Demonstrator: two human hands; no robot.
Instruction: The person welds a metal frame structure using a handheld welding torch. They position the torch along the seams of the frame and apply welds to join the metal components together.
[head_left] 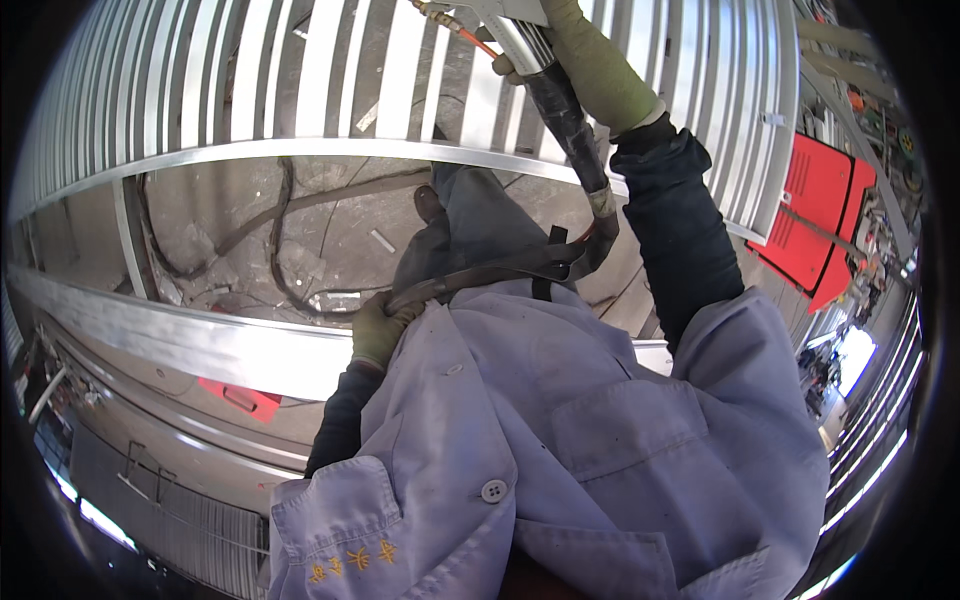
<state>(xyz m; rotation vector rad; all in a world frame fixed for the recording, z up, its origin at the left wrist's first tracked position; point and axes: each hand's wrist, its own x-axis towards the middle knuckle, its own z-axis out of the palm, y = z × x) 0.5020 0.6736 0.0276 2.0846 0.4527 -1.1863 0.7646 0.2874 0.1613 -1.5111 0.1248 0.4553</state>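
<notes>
My gloved right hand (590, 70) is closed around a silver tool (522, 45) with a thick black cable, which looks like a welding gun. The tool's front end is cut off by the upper edge of the picture. A thin orange hose (478, 42) with a brass fitting runs beside it. From the handle, the dark sleeved cable (572, 120) drops and bends round in front of my waist. My gloved left hand (380, 328) grips that cable at my left side. Below the tool lie parallel bright metal slats (395, 75).
A metal rail (240, 153) edges the slats, and a wider metal beam (200, 335) crosses nearer to me. Between them, dark cable loops (280, 225) and scraps lie on the floor around my leg. A red panel (815, 210) stands at the right, with clutter beyond.
</notes>
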